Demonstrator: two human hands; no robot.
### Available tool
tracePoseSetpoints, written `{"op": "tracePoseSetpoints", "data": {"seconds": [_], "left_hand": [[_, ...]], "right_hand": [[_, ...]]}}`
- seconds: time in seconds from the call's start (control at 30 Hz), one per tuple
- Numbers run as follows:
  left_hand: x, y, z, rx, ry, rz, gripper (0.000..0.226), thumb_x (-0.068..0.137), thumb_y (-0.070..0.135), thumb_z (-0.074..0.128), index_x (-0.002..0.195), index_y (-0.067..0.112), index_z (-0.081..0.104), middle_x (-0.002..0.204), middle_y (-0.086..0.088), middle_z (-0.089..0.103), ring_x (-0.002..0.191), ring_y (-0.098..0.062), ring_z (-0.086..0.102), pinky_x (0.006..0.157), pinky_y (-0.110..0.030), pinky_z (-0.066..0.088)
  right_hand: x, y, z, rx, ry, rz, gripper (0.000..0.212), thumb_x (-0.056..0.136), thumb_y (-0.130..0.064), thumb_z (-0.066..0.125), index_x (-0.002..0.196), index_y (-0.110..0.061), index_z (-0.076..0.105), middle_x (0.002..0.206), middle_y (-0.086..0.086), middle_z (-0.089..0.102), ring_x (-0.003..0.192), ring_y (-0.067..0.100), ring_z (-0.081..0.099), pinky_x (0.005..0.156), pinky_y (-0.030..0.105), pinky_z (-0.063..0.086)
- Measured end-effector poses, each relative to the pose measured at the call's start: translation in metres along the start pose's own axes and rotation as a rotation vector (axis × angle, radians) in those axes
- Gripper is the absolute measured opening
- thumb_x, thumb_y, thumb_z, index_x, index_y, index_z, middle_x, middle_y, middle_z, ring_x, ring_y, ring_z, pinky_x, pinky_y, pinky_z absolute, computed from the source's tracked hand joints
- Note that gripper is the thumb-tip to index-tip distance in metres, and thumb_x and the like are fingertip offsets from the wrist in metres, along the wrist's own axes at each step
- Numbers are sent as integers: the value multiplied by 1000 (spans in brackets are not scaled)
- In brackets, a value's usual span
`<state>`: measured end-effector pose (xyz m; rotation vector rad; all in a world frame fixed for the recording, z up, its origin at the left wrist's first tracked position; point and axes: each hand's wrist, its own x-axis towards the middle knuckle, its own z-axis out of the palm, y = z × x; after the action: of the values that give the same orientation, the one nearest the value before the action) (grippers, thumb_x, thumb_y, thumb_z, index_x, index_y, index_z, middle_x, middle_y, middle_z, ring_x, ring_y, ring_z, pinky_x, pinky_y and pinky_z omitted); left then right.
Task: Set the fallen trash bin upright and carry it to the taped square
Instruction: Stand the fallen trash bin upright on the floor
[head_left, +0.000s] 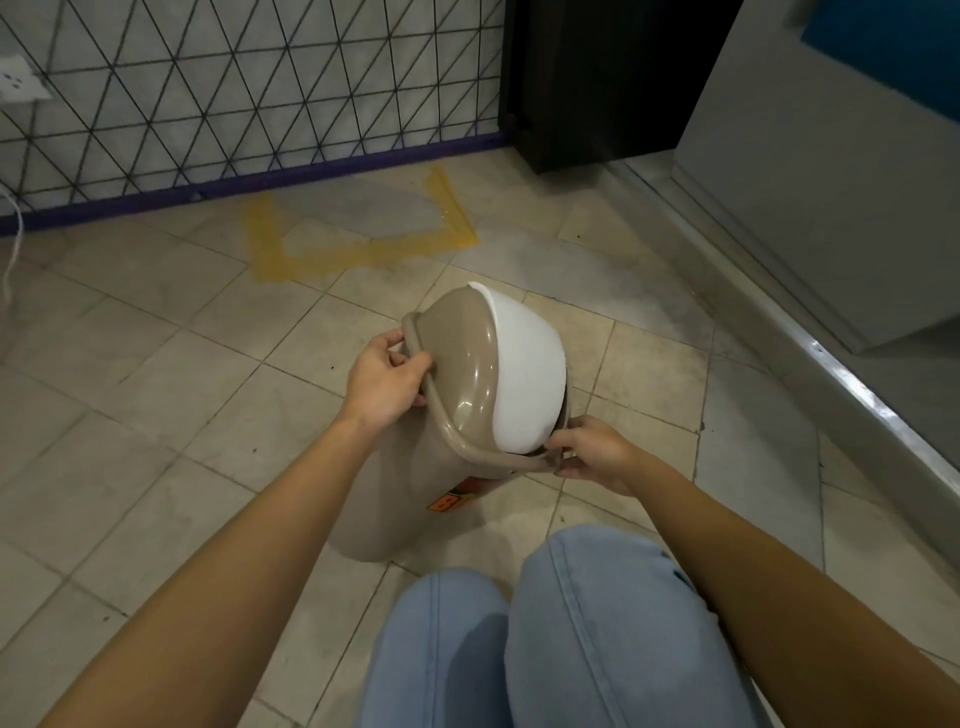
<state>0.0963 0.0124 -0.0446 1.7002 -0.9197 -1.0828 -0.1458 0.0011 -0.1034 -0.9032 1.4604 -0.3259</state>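
1. Beige tiles cover the floor (156, 364); a yellow taped square (358, 234) lies by the wire grid (234, 88).
2. Both hands, left (384, 382) and right (592, 454), clasp the bin (457, 395) by its rim, short of the square.

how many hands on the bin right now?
2. The left hand grips the trash bin's lid rim on its left side; the right hand grips the rim at the near right edge, below the white swing flap.

Pretty dim, flat indoor light with a greenish cast. Soft glare on the bin lid (457, 364) and metal threshold (857, 384). Wide-angle bends the edges; everything's slightly soft.
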Motion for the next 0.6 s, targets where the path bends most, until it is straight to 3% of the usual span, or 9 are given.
{"op": "tracePoseSetpoints", "data": {"seconds": [0.17,0.27,0.37,0.5,0.6], "left_hand": [[-1,0,-11,-89,32,-28,49,85,20,59,131,13,45,83,-2,59,69,-11,59,50,-18,48],[-2,-4,-13,-127,32,-42,48,86,23,56,131,12,45,87,-3,61,73,-14,58,63,-28,47],[-2,-9,-13,-171,19,-60,44,88,21,53,131,12,46,89,-6,63,75,-16,58,64,-32,48],[-4,-19,-11,-211,13,-108,43,91,20,51,134,12,46,97,-10,66,80,-19,61,66,-34,50],[-7,-27,-9,-248,9,-128,42,93,19,49,134,11,47,86,-4,65,69,-14,59,60,-28,48]], "right_hand": [[-16,-23,-7,0,25,-89,16,81,-11,60,96,-9,55,84,5,60,75,17,58,63,26,50],[-24,-34,-11,-17,39,-129,21,79,-11,61,99,-8,57,88,6,60,78,17,57,69,28,49],[-30,-41,-16,-42,27,-152,19,78,-10,62,97,-10,59,93,7,61,82,18,57,79,33,50],[-33,-43,-19,-91,33,-166,39,75,-13,68,112,-9,56,98,5,65,89,19,61,88,36,52],[-34,-41,-19,-90,53,-166,56,71,-13,73,120,-10,47,98,4,64,90,18,64,85,35,54]]}}
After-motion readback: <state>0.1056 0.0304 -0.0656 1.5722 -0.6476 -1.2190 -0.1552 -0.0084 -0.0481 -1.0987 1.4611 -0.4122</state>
